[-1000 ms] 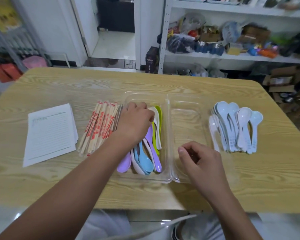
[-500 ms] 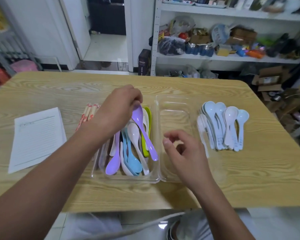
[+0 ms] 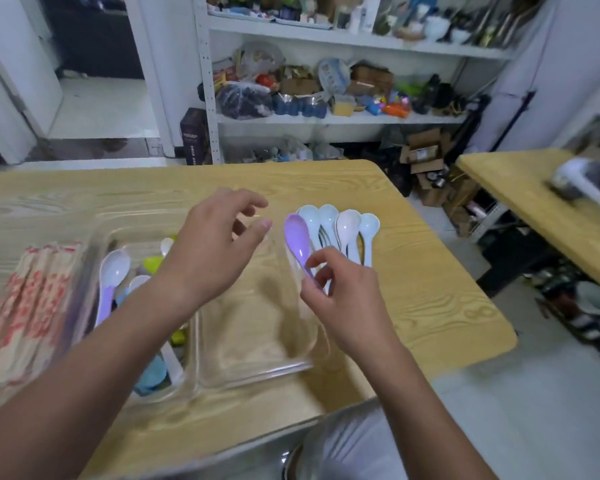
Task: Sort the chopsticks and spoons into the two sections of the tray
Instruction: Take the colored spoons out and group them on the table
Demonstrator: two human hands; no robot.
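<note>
Head view: left hand (image 3: 208,254), now open, has passed the purple spoon (image 3: 297,237) to the pinching right hand (image 3: 347,299), outside the tray (image 3: 257,372).

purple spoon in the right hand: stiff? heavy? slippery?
Probably stiff: the purple spoon holds its shape though pinched only at the handle by the right hand. Likely light: a fingertip pinch carries it. The glossy sheen suggests it may slip.

Chopsticks (image 3: 28,306) lie left of the tray (image 3: 253,374), spoons (image 3: 115,268) in its left section, loose spoons (image 3: 350,230) right.
</note>
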